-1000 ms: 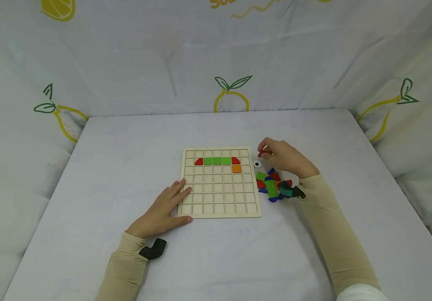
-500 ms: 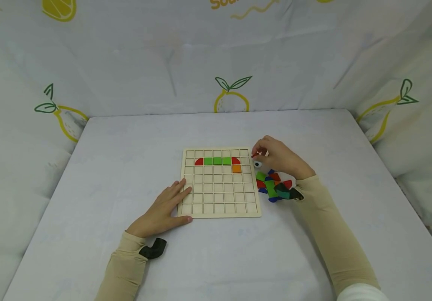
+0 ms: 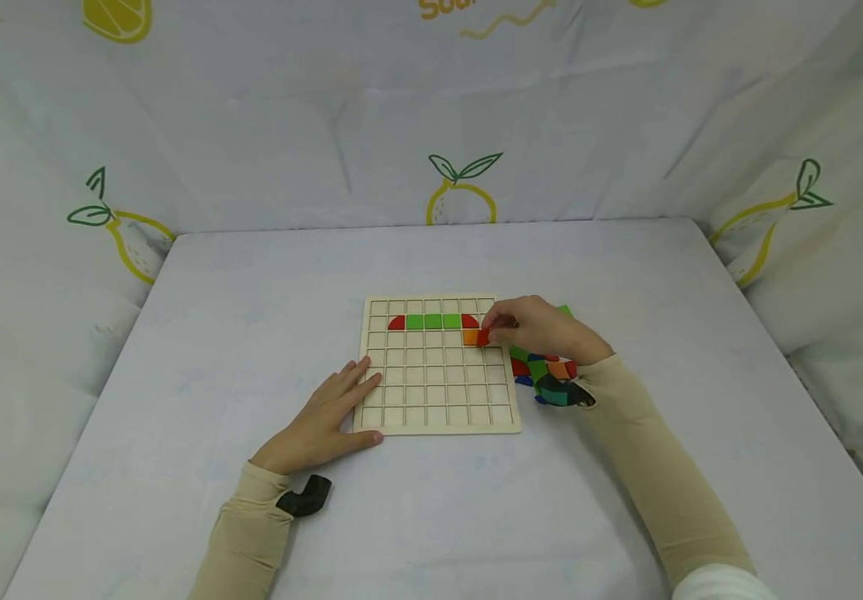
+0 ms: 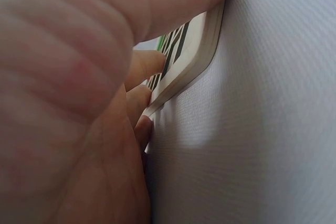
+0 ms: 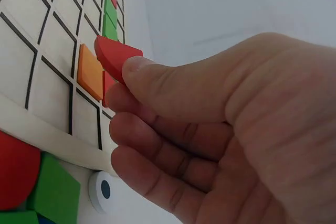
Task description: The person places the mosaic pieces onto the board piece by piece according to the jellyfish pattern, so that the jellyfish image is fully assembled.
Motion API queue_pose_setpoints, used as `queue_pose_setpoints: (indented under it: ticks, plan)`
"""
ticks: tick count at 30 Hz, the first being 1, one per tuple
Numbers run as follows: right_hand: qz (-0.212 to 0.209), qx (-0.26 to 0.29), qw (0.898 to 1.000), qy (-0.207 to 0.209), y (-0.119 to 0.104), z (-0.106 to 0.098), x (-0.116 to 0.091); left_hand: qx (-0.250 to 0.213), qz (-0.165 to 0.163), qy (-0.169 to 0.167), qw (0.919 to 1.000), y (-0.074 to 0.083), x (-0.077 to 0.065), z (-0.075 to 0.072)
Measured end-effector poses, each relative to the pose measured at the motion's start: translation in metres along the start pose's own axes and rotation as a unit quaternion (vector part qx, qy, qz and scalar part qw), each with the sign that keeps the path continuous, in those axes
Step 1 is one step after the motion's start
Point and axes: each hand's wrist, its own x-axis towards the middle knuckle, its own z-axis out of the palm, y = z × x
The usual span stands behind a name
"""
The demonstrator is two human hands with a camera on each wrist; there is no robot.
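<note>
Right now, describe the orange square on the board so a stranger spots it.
On the table lies a pale gridded board. In the head view, one cell below the curved red piece at the right end of the coloured row sits the orange square. It is the board's only orange piece; the tile the right hand pinches close by is red.

This is probably a booth (image 3: 18,350), lemon-print cloth (image 3: 266,125) walling three sides of the table (image 3: 281,283).
</note>
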Motion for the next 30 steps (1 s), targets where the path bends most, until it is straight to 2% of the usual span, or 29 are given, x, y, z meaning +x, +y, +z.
queue_pose_setpoints:
  ticks: [8,19,30]
  plan:
    - [0.014,-0.018,0.999,-0.041,-0.005,0.01,0.001,-0.002,0.011,0.004,0.9999,0.001,0.001,0.001]
    - [0.017,-0.037,0.999,-0.029,-0.006,0.02,0.007,0.001,-0.004,-0.001,1.0,-0.003,-0.001,0.002]
    - [0.008,-0.042,0.999,-0.019,-0.008,0.026,0.009,0.002,-0.001,0.001,1.0,-0.002,-0.001,0.001]
